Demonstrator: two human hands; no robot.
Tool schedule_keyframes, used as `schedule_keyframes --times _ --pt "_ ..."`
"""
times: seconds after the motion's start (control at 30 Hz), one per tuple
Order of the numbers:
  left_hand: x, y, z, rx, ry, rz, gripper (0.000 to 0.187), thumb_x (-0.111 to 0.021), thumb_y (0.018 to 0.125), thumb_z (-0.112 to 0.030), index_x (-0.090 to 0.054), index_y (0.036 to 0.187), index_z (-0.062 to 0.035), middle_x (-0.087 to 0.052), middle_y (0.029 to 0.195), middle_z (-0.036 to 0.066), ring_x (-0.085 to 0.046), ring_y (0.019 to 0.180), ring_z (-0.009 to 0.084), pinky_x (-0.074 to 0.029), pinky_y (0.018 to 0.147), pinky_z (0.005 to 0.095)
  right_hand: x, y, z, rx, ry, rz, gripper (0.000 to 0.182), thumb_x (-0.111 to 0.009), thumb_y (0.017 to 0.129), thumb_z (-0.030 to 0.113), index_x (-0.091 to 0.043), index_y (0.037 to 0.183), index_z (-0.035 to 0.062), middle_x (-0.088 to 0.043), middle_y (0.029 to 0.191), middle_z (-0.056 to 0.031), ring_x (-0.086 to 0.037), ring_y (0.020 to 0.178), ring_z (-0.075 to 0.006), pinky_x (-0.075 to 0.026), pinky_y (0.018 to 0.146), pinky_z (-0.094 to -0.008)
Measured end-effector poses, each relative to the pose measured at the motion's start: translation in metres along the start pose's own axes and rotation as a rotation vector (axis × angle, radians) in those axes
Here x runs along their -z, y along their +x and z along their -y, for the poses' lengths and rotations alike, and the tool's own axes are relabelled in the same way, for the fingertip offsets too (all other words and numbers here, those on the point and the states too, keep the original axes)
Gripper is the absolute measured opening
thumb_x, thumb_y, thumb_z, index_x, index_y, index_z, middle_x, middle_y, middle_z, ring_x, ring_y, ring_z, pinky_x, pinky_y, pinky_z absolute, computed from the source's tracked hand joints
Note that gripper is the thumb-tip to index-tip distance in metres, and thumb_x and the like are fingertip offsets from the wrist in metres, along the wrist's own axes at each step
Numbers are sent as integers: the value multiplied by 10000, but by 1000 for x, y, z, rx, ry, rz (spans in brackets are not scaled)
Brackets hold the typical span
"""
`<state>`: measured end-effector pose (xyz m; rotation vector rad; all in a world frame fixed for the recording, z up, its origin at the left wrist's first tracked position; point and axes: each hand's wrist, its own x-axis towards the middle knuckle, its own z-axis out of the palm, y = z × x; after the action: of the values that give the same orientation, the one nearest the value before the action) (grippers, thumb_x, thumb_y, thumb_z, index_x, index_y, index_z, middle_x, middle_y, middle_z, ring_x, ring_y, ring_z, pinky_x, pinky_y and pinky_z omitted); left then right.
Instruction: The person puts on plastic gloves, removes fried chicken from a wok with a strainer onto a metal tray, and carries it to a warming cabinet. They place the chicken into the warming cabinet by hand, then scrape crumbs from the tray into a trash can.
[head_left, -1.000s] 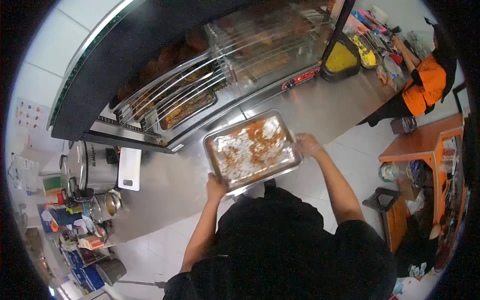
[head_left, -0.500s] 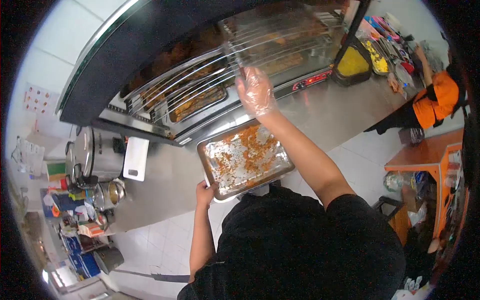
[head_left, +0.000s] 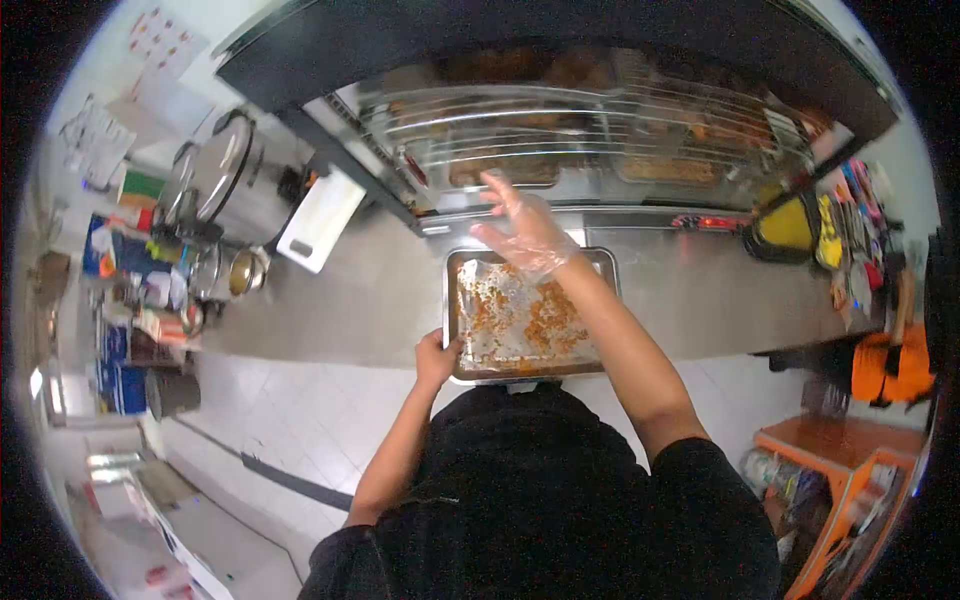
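Note:
My left hand is closed on the left rim of a shallow metal tray, thumb over the edge. Orange-brown crumbs lie scattered across the tray bottom. In a clear plastic glove, my right hand hovers above the tray's far side with its fingers apart, holding nothing. Just beyond it stands a glass-fronted display cabinet with wire racks and trays of food inside. A dark handle shows near the left end of the glass.
Left on the steel counter are a large metal cooker, a white cutting board and metal bowls. At right are a yellow-filled container, a person in orange and an orange-edged table.
My right hand has let go of the cabinet's glass door and drawn back over the tray. The door appears slid left across the front. My view has turned; the left hand keeps its hold.

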<state>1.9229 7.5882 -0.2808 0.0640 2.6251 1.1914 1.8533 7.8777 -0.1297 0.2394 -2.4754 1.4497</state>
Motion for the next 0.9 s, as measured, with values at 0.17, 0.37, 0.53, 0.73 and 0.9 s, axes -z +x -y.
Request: schedule_keyframes --times 0.17,0.37,0.53,0.73,0.9 --pt "-13 -18 8 61 -235 -63 150 -657 861 -131 -704 882 10 -637 665 8 -504 585 52 -408 536 265 -3 25 -9 39 -5 58 666 -686 886 281 -389 1456 105 -611 1272 -183 -617 1074 -268 -479 977 -414" --pt "67 -70 42 163 -535 -132 124 -626 904 -122 -690 883 -19 -638 710 -5 -540 617 70 -424 561 252 -60 59 71 147 -247 51 586 -672 890 267 -456 1409 98 -577 1316 -181 -587 1163 -283 -445 1024 -416" --pt "142 -113 121 274 -752 -277 117 -592 929 -98 -677 895 -26 -653 757 0 -556 641 65 -448 587 247 -101 88 125 -36 -339 -63 662 -701 848 321 -468 1394 27 -623 1238 -215 -634 1106 -326 -482 986 -429" --pt "287 -154 190 299 -741 -522 121 -578 936 -85 -667 933 -2 -654 779 4 -543 672 52 -451 605 240 -205 57 208 -230 -174 -171 673 -654 880 350 -445 1423 12 -442 1455 -244 -449 1341 -365 -376 1110 -448" --pt "371 -164 276 296 -605 -700 143 -599 914 -110 -657 884 17 -661 768 47 -551 683 86 -461 617 294 -421 38 269 187 -524 438 839 -501 945 494 -223 1498 -73 -218 1542 -325 -198 1457 -435 -176 1204 -441"
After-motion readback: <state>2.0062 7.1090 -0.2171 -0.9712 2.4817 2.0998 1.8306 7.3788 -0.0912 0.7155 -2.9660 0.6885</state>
